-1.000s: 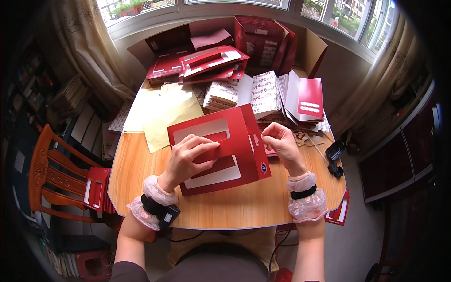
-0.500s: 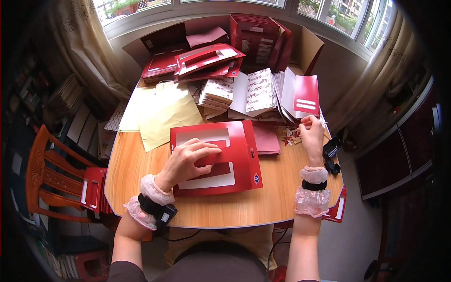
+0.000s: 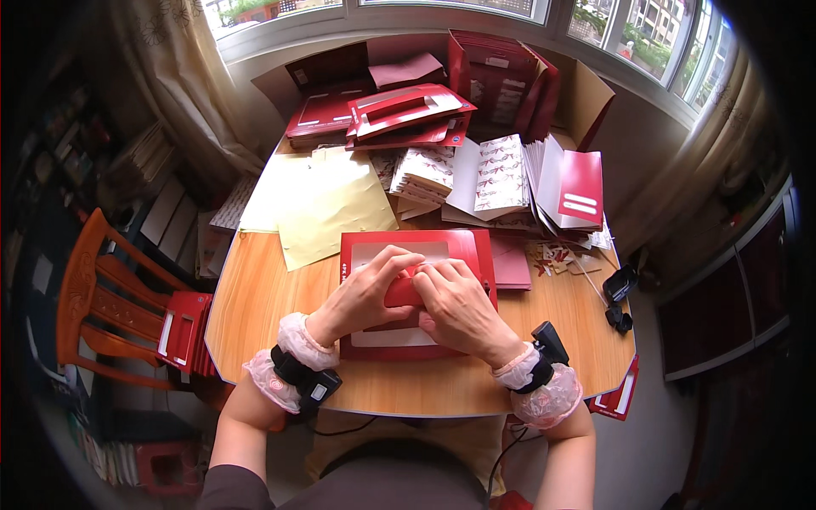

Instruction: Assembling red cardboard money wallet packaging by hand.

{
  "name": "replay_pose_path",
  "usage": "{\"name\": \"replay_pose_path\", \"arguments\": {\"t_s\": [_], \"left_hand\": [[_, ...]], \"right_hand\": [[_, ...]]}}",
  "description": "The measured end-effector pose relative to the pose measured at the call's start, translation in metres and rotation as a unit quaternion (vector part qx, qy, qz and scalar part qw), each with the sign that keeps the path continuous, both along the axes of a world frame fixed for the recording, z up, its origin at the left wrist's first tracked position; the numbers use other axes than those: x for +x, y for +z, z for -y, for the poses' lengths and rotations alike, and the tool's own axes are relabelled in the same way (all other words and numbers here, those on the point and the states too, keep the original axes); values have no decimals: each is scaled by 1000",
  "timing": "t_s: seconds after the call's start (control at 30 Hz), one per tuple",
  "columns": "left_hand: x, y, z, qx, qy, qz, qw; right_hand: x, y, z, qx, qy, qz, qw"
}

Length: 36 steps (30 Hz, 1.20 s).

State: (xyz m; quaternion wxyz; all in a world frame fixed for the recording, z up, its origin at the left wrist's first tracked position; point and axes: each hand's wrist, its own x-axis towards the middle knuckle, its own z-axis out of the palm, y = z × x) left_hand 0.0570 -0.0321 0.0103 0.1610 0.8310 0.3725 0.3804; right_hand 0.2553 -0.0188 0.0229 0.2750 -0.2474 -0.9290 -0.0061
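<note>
A flat red cardboard package (image 3: pixel 466 246) with pale window areas lies on the wooden table in front of me. My left hand (image 3: pixel 367 287) is over its left half, thumb and forefinger curved toward the middle. My right hand (image 3: pixel 463 310) meets it there, fingers pinched against the left fingertips. Whatever is between the fingertips is too small and covered to make out. Beneath both hands the middle of the package is mostly hidden; some red card shows between the left thumb and forefinger.
Small red, white and tan pieces (image 3: pixel 557 257) lie to the right, near a black device (image 3: pixel 620 285). Yellow sheets (image 3: pixel 327 208), folded patterned cards (image 3: pixel 501 174) and stacked red packages (image 3: pixel 408 110) fill the far side. A wooden chair (image 3: pixel 115 289) stands left.
My right hand has moved left from beside the small pieces to the middle of the package. My left fingers, spread flat before, now bend to meet it. The view has shifted slightly.
</note>
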Motion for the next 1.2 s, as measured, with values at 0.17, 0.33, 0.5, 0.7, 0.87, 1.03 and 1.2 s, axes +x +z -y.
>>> {"name": "replay_pose_path", "arguments": {"t_s": [0.17,0.33,0.5,0.7,0.87,1.03,1.2], "left_hand": [[0,8,2,20,-43,-17,999],[-16,6,-6,68,147,202,966],[-16,-11,-11,-407,-8,372,834],[-2,-25,-9,-411,-52,337,845],[8,-20,-5,-422,-66,312,849],[11,-28,-4,-408,-54,355,840],[7,-32,-7,-373,-34,337,864]], "right_hand": [[5,5,1,-14,-9,38,999],[23,23,-7,-9,-82,-43,996],[35,24,-6,-33,-106,-40,993],[17,8,-5,-17,-83,-9,996],[8,2,-1,-54,-85,-13,995],[8,1,1,-77,-78,-35,993],[7,-2,1,-115,-77,-8,990]]}}
